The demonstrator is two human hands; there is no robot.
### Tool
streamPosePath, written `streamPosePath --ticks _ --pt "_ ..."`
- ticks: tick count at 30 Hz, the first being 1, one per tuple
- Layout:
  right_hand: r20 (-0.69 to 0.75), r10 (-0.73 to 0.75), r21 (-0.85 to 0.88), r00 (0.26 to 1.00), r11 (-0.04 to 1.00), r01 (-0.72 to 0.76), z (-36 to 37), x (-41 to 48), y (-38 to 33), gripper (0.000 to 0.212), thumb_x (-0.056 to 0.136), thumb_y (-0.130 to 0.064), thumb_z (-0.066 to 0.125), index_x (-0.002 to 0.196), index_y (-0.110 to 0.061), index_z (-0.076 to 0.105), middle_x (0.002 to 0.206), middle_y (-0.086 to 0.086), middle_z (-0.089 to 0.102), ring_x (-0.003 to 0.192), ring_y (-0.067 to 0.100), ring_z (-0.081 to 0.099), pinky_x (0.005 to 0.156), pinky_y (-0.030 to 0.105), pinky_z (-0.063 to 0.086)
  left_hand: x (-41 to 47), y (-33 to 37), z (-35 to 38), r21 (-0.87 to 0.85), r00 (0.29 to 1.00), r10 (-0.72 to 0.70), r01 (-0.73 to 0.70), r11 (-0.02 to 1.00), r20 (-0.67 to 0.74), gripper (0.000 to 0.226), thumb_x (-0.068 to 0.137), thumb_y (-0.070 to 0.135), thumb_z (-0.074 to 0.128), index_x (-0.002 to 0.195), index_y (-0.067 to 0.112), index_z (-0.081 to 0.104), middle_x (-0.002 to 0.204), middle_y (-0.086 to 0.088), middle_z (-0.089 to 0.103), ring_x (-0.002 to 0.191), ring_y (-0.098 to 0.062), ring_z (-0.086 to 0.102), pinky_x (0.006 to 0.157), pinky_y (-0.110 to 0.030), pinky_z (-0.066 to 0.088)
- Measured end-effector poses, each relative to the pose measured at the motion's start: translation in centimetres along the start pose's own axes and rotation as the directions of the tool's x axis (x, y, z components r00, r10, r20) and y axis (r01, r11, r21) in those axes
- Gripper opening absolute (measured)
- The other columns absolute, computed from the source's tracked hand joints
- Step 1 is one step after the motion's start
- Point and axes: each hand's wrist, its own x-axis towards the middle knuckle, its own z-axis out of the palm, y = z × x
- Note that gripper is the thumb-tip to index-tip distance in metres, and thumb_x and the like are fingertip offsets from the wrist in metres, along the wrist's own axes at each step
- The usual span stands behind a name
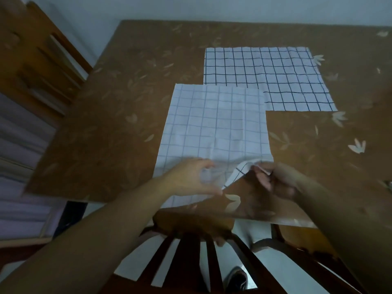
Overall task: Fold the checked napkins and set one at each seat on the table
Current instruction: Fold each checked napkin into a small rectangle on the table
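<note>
Two white checked napkins lie on the brown leaf-patterned table [127, 124]. The near napkin [214, 124] is spread flat with its paler side up, and it overlaps the corner of the far napkin [271, 75], which shows dark grid lines. My right hand [273, 179] pinches the near right corner of the near napkin and has lifted it, so the dark-lined underside shows. My left hand [191, 177] rests on the same napkin's near edge, fingers curled over the cloth beside the lifted corner.
A wooden chair back [191, 247] stands right below my arms at the table's near edge. Another wooden chair [42, 60] sits at the left side of the table. A shoe [236, 279] shows on the floor under the chair.
</note>
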Motion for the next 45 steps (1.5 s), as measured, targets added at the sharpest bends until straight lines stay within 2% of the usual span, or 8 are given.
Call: streamPosePath --ticks 4,8,15,19,23,33,39,45 --pt "-0.038 -0.050 0.236 0.998 0.970 0.058 0.6 -1.0 -0.8 0.008 0.094 0.000 0.054 0.095 0.004 0.061 0.061 0.012 0.070 0.053 0.013 0.069 0.045 0.021 0.055 -2.1 1.3 0.2 0.235 0.999 -0.026 0.018 0.972 0.029 0.096 0.074 0.055 0.075 0.151 0.035 0.022 0.156 0.009 0.031 0.138 -0.017 0.035 0.109 -0.045 0.039" --pt "-0.042 -0.331 -0.334 0.943 0.894 0.299 -1.2 -2.4 -1.2 0.053 0.090 -0.042 0.063 0.132 -0.016 0.044 0.109 0.004 0.061 0.084 0.019 0.067 0.056 0.032 0.056 -2.5 0.7 -0.8 0.201 0.972 0.026 0.022 0.979 -0.234 0.021 0.096 0.026 0.054 0.108 0.021 0.071 0.107 0.000 0.071 0.100 -0.021 0.063 0.086 -0.040 0.053" --pt "0.453 -0.284 -0.879 0.845 0.017 0.477 -2.5 -4.8 -1.7 0.118 0.057 -0.067 0.078 0.150 -0.045 0.009 0.161 -0.014 -0.005 0.149 0.020 -0.003 0.117 0.054 0.014 -3.4 3.2 -4.0 0.080 0.984 -0.081 0.095 0.992 -0.161 0.034 0.097 0.031 0.053 0.086 0.000 0.062 0.082 -0.019 0.060 0.069 -0.025 0.053 0.060 -0.030 0.036" --pt "0.575 -0.366 -0.809 0.732 -0.387 0.442 -1.3 -4.8 -1.1 0.063 0.081 -0.044 0.071 0.139 -0.033 0.047 0.154 -0.003 0.032 0.142 0.019 0.029 0.115 0.044 0.025 -3.7 4.2 -5.3 0.099 0.982 -0.119 0.134 0.986 -0.145 0.036 0.097 0.029 0.054 0.070 0.007 0.046 0.067 -0.010 0.040 0.064 -0.020 0.042 0.064 -0.032 0.031" --pt "0.431 -0.532 -0.852 0.728 0.024 0.522 -1.4 -5.9 -2.2 0.039 0.091 -0.036 0.062 0.090 0.002 0.067 0.072 0.006 0.059 0.063 0.012 0.049 0.066 0.029 0.040 -4.3 4.1 -6.1 0.183 0.972 -0.119 0.157 0.971 -0.204 0.023 0.091 0.032 0.064 0.081 0.012 0.061 0.080 -0.009 0.054 0.079 -0.025 0.053 0.069 -0.034 0.038" --pt "0.217 -0.485 -0.474 0.847 0.706 0.526 -3.5 -7.2 -4.7 0.017 0.089 -0.010 0.065 0.103 -0.002 0.067 0.092 0.012 0.076 0.086 0.027 0.073 0.072 0.035 0.057 -5.1 3.9 -7.9 -0.414 0.720 -0.303 0.024 0.910 -0.624 0.023 0.080 0.028 0.078 0.084 0.007 0.072 0.078 0.001 0.065 0.073 -0.012 0.058 0.060 -0.015 0.043" --pt "0.014 -0.478 -0.321 0.878 0.830 0.457 -4.5 -4.8 -5.3 0.028 0.086 -0.010 0.068 0.112 -0.001 0.065 0.103 0.018 0.073 0.093 0.034 0.071 0.084 0.048 0.056 -1.6 1.3 -6.5 -0.834 0.879 -0.392 -0.012 0.551 -0.272 0.011 0.088 0.015 0.069 0.098 0.012 0.070 0.096 -0.006 0.076 0.094 -0.029 0.069 0.077 -0.038 0.055" --pt "-0.146 -0.429 -0.385 0.892 0.855 0.348 -6.0 -2.6 -4.7 0.039 0.080 -0.018 0.077 0.111 0.001 0.064 0.101 0.019 0.073 0.088 0.035 0.071 0.081 0.048 0.057 0.9 -2.0 -4.5 -0.756 0.875 -0.466 0.219 0.616 -0.127 0.006 0.087 0.008 0.071 0.089 0.013 0.069 0.095 -0.007 0.073 0.087 -0.022 0.070 0.070 -0.034 0.056"
